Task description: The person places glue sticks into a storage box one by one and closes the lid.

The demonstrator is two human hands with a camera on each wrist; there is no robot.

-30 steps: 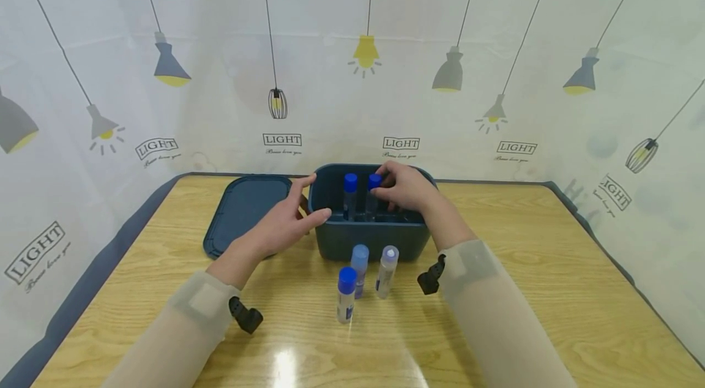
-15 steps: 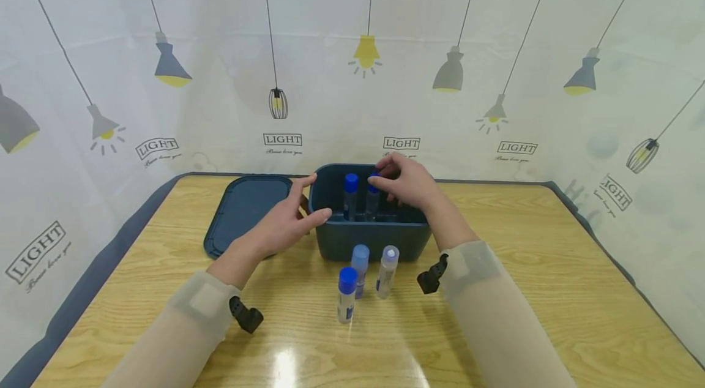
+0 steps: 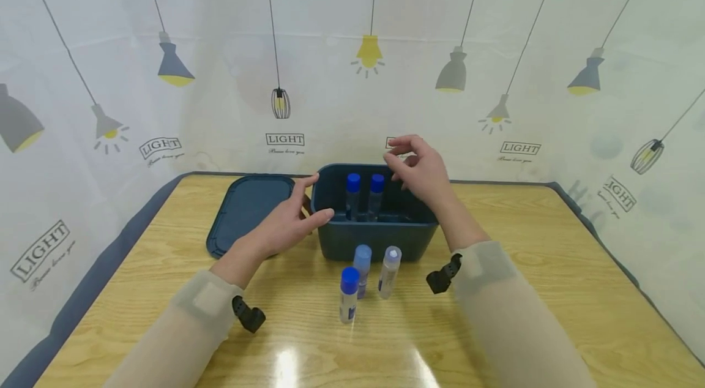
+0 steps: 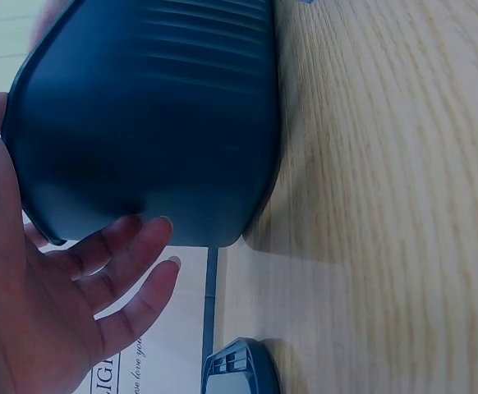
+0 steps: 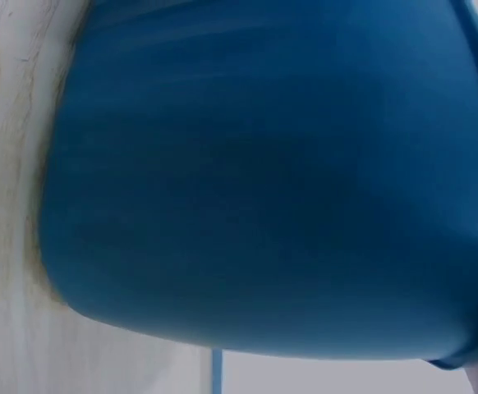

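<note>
A dark blue plastic bin (image 3: 337,244) stands on the wooden table. My left hand (image 3: 283,223) holds its left end, thumb and index over the rim; in the left wrist view, other fingers (image 4: 144,242) rest along the outer wall. My right hand (image 3: 424,171) hovers above the bin's right back part, fingers loosely bent with nothing between them. Inside the bin, two blue-capped tubes like glue sticks (image 3: 352,195) (image 3: 376,195) stand upright side by side. Three more tubes stand in front: one dark-blue-capped (image 3: 349,299), one light-blue-capped (image 3: 361,265), one clear-capped (image 3: 389,272).
The bin's dark blue lid (image 3: 248,207) lies flat on the table to the left, behind my left wrist. A printed curtain (image 3: 325,100) hangs behind the table (image 3: 529,265) and on both sides. The right wrist view shows mostly the bin's outer wall.
My right hand has let go of the right tube inside the bin and risen up and to the right. That tube stays standing. The left hand keeps its place.
</note>
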